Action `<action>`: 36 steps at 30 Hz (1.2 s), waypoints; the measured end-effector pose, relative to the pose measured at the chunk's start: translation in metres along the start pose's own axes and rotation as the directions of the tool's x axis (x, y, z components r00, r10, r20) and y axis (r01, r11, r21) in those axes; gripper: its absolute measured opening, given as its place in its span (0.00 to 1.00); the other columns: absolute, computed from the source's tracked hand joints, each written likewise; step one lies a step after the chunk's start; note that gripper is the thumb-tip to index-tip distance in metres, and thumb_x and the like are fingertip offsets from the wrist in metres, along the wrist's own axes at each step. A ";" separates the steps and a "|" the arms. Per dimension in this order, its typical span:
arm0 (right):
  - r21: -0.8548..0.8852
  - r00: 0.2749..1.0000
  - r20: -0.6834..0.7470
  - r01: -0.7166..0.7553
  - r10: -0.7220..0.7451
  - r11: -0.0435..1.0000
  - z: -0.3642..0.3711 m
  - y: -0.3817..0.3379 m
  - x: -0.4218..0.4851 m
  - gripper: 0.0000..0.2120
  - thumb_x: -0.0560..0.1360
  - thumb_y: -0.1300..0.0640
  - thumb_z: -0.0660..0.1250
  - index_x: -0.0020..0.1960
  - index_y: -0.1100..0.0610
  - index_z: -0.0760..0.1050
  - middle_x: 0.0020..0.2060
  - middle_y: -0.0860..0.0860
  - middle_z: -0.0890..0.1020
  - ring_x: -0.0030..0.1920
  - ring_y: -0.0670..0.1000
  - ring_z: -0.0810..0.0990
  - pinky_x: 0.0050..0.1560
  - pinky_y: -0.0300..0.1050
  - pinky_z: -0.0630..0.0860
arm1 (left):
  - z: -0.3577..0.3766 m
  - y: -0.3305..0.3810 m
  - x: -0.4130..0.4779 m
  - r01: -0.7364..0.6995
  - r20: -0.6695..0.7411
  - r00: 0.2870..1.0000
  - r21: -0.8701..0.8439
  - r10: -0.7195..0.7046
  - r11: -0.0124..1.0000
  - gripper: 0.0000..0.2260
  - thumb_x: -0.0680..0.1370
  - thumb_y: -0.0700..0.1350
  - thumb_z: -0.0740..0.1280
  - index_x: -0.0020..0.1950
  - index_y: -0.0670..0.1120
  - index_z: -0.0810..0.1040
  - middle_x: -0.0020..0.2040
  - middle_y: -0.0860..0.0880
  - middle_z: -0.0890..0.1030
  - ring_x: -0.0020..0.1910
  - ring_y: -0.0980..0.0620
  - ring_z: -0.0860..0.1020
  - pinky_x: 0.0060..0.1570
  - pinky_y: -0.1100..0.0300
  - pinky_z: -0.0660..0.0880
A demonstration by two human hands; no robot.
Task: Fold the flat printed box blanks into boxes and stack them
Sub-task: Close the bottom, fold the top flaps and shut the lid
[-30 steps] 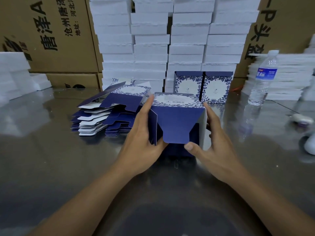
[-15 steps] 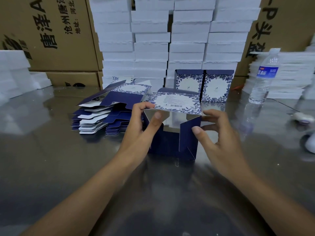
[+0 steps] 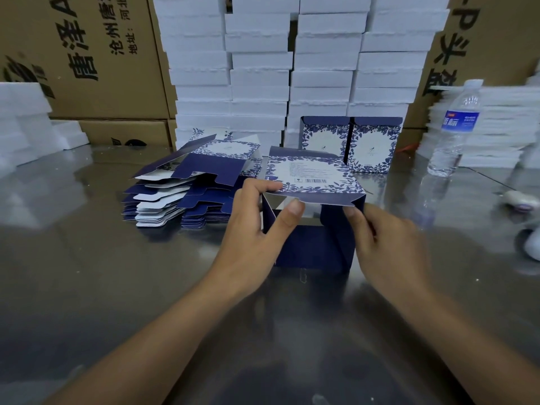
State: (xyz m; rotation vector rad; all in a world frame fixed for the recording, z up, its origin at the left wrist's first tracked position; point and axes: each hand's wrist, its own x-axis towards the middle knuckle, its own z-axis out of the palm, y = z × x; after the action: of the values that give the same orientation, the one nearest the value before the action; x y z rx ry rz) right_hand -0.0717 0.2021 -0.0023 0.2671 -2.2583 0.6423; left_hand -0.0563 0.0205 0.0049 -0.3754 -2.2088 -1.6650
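Observation:
A half-folded blue box with a white floral panel and barcode on top rests on the table's middle. My left hand pinches its left edge, thumb reaching into the open front. My right hand grips the dark blue side flap at the right corner. A pile of flat box blanks lies just left of the box. Two folded boxes stand upright side by side behind it.
The shiny metal table carries white foam stacks along the back, brown cartons at both back corners, a water bottle on the right, more white stacks behind it, and small white objects far right.
The front flap that hung down a second ago is gone from view, leaving the box front open. My right hand has moved onto the right side flap and my left thumb into the opening.

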 end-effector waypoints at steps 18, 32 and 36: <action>-0.115 0.947 0.318 -0.019 0.055 0.993 0.002 0.004 -0.002 0.26 0.77 0.39 0.56 0.26 0.53 0.61 0.22 0.47 0.68 0.27 0.50 0.68 0.26 0.43 0.58 | -0.007 0.001 0.005 0.016 -0.049 0.999 0.000 -0.016 1.000 0.21 0.69 0.70 0.57 0.55 0.60 0.67 0.55 0.47 0.76 0.52 0.47 0.75 0.45 0.61 0.68; -0.099 0.913 0.401 -0.038 0.075 0.994 0.007 0.013 -0.002 0.26 0.76 0.39 0.58 0.26 0.53 0.65 0.23 0.48 0.71 0.29 0.49 0.71 0.27 0.43 0.60 | -0.006 0.003 0.005 0.014 -0.055 0.998 -0.035 -0.016 0.999 0.23 0.68 0.74 0.55 0.54 0.62 0.67 0.52 0.58 0.77 0.51 0.59 0.77 0.48 0.59 0.70; -0.057 0.878 0.478 -0.004 0.031 0.998 0.005 0.015 -0.006 0.22 0.73 0.36 0.61 0.29 0.51 0.67 0.24 0.47 0.72 0.29 0.45 0.71 0.28 0.42 0.60 | -0.009 0.003 0.007 0.024 -0.079 0.996 -0.054 -0.028 0.998 0.24 0.67 0.74 0.51 0.54 0.61 0.67 0.47 0.66 0.76 0.48 0.67 0.74 0.47 0.69 0.69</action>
State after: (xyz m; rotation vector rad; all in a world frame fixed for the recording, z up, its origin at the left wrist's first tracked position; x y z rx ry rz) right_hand -0.0768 0.2125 -0.0150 0.4167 -2.7525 0.5663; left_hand -0.0604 0.0130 0.0124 -0.2898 -2.1236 -1.7248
